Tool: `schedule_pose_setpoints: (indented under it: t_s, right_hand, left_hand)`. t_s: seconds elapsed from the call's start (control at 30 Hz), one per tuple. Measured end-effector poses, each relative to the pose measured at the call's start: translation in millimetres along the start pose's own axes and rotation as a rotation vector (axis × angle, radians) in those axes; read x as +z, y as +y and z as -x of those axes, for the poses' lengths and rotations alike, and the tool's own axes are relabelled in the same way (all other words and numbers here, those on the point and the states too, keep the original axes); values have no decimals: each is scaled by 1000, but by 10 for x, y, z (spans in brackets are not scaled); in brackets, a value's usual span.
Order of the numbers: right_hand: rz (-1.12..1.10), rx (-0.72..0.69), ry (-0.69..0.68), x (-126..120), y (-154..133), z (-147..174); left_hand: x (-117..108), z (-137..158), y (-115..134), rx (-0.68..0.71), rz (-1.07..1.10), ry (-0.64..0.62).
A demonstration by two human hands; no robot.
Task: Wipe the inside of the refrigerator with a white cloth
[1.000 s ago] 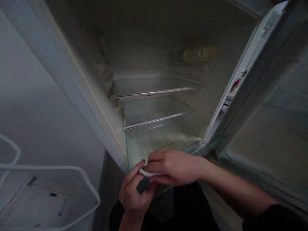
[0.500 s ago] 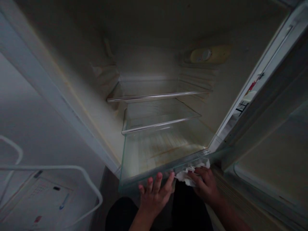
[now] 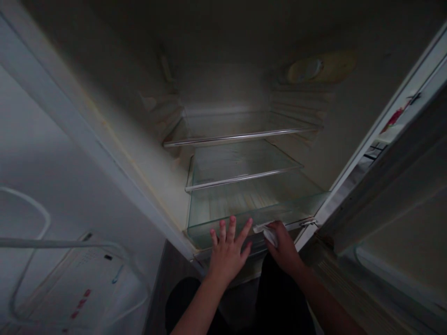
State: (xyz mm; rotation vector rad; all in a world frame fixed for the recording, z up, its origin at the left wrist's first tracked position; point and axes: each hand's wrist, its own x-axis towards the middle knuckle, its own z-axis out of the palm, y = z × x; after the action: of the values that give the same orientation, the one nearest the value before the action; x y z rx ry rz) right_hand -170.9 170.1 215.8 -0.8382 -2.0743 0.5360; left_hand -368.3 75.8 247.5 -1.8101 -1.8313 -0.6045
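Note:
In the head view, my left hand (image 3: 227,256) has its fingers spread over the front of a clear, greenish glass-like panel (image 3: 296,208) low in an open fridge. The fingertips look pressed to it or just in front of it. My right hand (image 3: 284,251) is closed on a crumpled white tissue (image 3: 271,235), held near the panel's lower edge to the right of my left hand. Part of the tissue is hidden under the fingers.
Above the panel are a lower glass shelf (image 3: 244,178) and an upper shelf (image 3: 240,137), both with shiny front rims. A yellowish lamp housing (image 3: 331,67) sits on the right inner wall. The open fridge door (image 3: 401,242) stands right. White wire racking (image 3: 63,243) is at left.
The clear panel has moved inward, away from me, and now stands within the fridge opening. Both hands have moved with it. The tissue looks more bunched up in my right hand.

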Motion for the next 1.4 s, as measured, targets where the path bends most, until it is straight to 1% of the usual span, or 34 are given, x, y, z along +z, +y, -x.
schedule_pose_setpoints:
  t_s: [0.13,0.2,0.27,0.33,0.4,0.43,0.47,0.5,0.53,0.6,0.67,0.73,0.8,0.93,1.03,1.13,1.2,1.27,1.33,1.4]
  right_hand:
    - [-70,19,20,73,6,75]
    - [-84,27,104,86,19,104]
    - [-68,50,275,60,15,98]
    - [-48,97,510,-12,-10,46]
    - [-66,172,731,-121,-44,-45]
    - [-83,210,803,-182,-57,-99]
    - [-97,239,838,-240,-64,-154]
    - [-102,253,833,-292,-63,-206]
    - [-85,251,800,-334,-52,-255]
    - [4,207,704,-381,-5,-334]
    - [93,148,604,-379,71,-395]
    - [95,117,512,-348,159,-453]
    - [1,128,452,-314,245,-523]
    - [-219,232,367,-279,344,-711]
    - [-361,297,291,-264,328,-862]
    - [-480,378,266,-247,260,-982]
    - [-607,496,301,-232,190,-1020]
    - [-768,598,352,-203,85,-998]
    - [-942,632,391,-148,-68,-907]
    - [-1084,648,392,-71,-260,-759]
  left_hand:
    - [37,37,-7,-3,-15,7]
    - [75,50,-11,5,-33,27]
    - [127,51,-21,16,-46,49]
    - [188,43,-29,21,-48,76]
    - [246,30,-27,12,-45,93]
    - [269,23,-21,7,-45,95]
    - [284,15,-12,2,-46,93]
    - [292,4,-2,-2,-46,90]
    - [290,-11,9,-7,-45,89]
    - [262,-62,21,-27,-42,73]
    - [215,-151,13,-49,-38,38]
    - [173,-276,-22,-64,-34,2]
    - [156,-421,-83,-71,-24,-22]
    - [225,-677,-230,-84,-6,-48]
    - [317,-805,-327,-84,-3,-64]
    - [335,-892,-392,-89,7,-75]
    - [258,-916,-398,-92,37,-85]
    - [110,-896,-355,-90,124,-95]
    - [-71,-826,-260,-72,298,-124]
    - [-223,-719,-137,-34,549,-205]
